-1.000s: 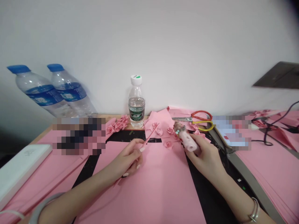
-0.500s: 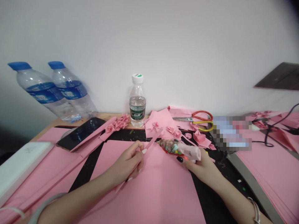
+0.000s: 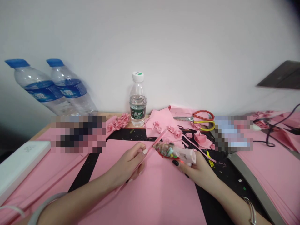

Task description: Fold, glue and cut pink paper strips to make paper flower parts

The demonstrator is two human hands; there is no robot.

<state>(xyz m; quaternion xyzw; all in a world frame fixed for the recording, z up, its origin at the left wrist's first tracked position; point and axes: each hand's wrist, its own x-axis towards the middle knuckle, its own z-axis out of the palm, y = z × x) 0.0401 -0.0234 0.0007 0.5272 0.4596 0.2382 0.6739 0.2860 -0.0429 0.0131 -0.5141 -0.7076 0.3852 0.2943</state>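
Pinching skinny pink paper strip point(image 3: 160, 138) in left hand point(image 3: 132, 161), slanting away and rightward | gripping blinged-out glue gun point(image 3: 173, 152) in right hand point(image 3: 199, 168), pointing left at strip just beyond left hand | can't tell if touching, tbh

The one camera sits on the wearer's head, above and behind the left hand point(image 3: 133, 164) and right hand point(image 3: 200, 172), looking forward and down along both forearms point(image 3: 91, 187), which enter from the lower corners. It is near enough that the pink sheet point(image 3: 152, 193) beneath the hands runs out of the bottom edge, while beyond them the pale wall point(image 3: 164, 47) fills the upper half. Its wide view reaches two blue-capped bottles point(image 3: 72, 89) far left of the left hand and a dark wall plate point(image 3: 281, 76) far right of the right.
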